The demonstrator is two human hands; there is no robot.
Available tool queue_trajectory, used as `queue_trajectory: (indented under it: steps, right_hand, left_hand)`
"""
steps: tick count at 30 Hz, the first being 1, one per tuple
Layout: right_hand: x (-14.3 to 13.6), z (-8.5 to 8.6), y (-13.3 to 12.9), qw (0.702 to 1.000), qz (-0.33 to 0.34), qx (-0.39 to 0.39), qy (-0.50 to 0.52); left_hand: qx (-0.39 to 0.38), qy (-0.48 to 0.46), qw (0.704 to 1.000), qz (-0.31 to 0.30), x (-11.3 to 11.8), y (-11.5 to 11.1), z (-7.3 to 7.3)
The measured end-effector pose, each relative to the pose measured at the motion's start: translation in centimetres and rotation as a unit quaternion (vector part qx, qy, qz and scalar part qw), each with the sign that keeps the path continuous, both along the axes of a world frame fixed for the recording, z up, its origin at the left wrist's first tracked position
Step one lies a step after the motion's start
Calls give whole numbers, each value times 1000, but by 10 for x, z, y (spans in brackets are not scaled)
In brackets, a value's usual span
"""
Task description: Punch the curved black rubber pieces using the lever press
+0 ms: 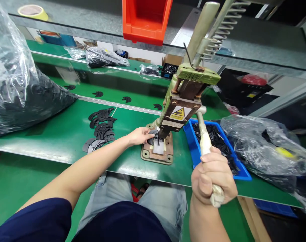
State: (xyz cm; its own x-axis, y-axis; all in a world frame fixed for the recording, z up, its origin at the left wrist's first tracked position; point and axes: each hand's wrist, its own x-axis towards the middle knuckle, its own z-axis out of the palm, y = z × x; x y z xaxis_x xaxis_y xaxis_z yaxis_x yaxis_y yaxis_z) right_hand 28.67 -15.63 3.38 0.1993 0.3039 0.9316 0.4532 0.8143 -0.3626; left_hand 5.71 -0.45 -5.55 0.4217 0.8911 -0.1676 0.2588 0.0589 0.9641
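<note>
Left hand (pixel 139 135): pinches black part (pixel 151 141), near table's (pixel 127 167) front edge
Right hand (pixel 214 176): grips press lever (pixel 204 138)
Black part: probably light, stiff; hold its outer rim

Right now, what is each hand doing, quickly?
Left hand: closed, pinching a dark curved piece at the press.
Right hand: closed, wrapped around the press's lever handle.

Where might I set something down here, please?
The worktop is bare between the large bag and the dark curved pieces, and between those and the press. Right of the press, blue bin and clear bag crowd it.
</note>
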Motion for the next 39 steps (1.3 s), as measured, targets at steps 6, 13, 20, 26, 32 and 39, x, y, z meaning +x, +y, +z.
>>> queue_trajectory:
  steps: [6,13,20,26,32,39]
  right_hand:
    - [-1,0,2,1000,-8,-3,4]
    - [-2,-4,1,1000,-7,-2,6]
    - [-8,58,28,995,20,80,48]
    - [15,92,55,997,48,-19,51]
    - [-3,-35,30,952,72,-289,75]
    - [-55,-86,10,891,168,-418,60]
  left_hand:
    - [-84,-9,996,-13,1,8,4]
    - [-149,30,988,-27,3,11,14]
    - [-206,2,979,5,8,1,15]
    - [-126,-58,990,7,-9,-29,25]
    - [-76,-103,991,-31,-33,-72,57]
    - [-78,-107,989,-66,-19,-100,74]
